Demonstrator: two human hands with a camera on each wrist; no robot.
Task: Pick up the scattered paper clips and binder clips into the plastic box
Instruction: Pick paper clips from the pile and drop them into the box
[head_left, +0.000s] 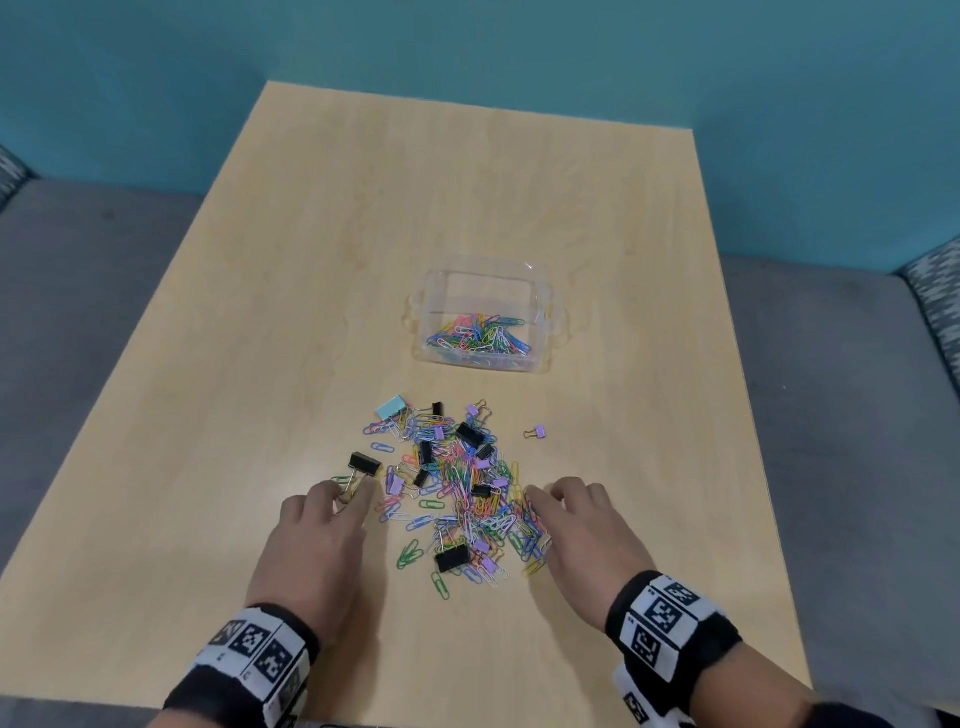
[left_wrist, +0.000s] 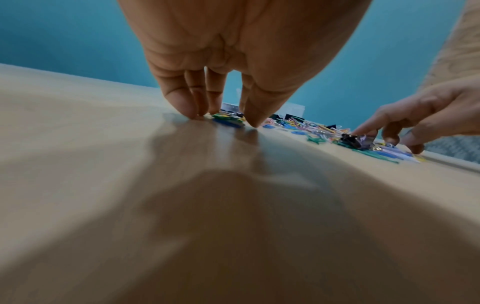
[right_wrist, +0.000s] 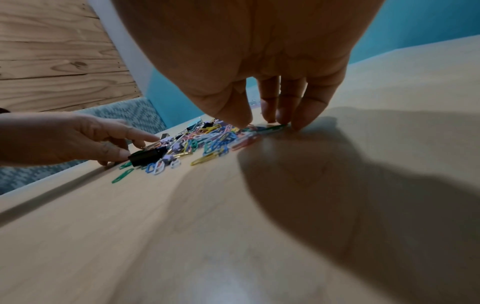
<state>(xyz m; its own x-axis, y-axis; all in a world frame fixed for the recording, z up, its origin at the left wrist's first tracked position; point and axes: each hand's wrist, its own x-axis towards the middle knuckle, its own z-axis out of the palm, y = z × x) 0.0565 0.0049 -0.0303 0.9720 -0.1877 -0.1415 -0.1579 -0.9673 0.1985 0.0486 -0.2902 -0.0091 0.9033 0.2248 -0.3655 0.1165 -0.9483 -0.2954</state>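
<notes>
Your left hand (head_left: 317, 540) has its fingertips down at the heap's left edge, thumb and fingers closing round the wire handles of a black binder clip (head_left: 363, 464); whether they grip it yet cannot be told. Your right hand (head_left: 582, 525) rests curled fingertips on the paper clips (head_left: 467, 488) at the heap's right edge, raking, nothing held. Flanking the heap likely lets you gather inward. The plastic box (head_left: 543, 306) stands just beyond, open, part-filled, close for short carries. A purple binder clip (head_left: 536, 432) lies apart. Wristbands (head_left: 660, 623) carry square coded markers; no legible writing
</notes>
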